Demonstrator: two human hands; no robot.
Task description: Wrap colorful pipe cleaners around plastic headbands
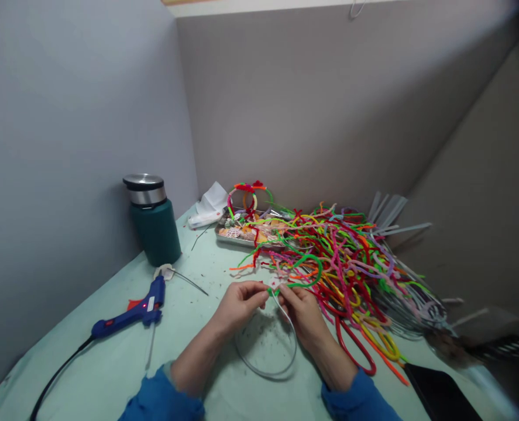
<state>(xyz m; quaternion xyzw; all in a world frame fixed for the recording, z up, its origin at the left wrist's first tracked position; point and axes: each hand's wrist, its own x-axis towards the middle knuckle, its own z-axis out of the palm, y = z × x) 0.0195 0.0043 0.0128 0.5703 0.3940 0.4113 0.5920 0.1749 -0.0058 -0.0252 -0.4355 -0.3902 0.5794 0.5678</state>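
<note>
My left hand (244, 301) and my right hand (301, 310) meet over the table, each with thumb and fingers pinched together. Between them they hold a green pipe cleaner (314, 282) against the top of a thin grey wire hoop (271, 374). The left fingertips pinch a short end of the green strand where it touches the hoop. The right fingertips grip it just beside that spot, and its long end curls away to the upper right. The hoop hangs below the hands, over the table top.
A large tangle of coloured pipe cleaners (340, 245) spreads across the right. Behind my hands stands a metal tray (237, 241) of small decorations. A blue glue gun (127, 316) with a lit red light lies left, near a green bottle (156, 231). A black flat object (441, 394) rests front right.
</note>
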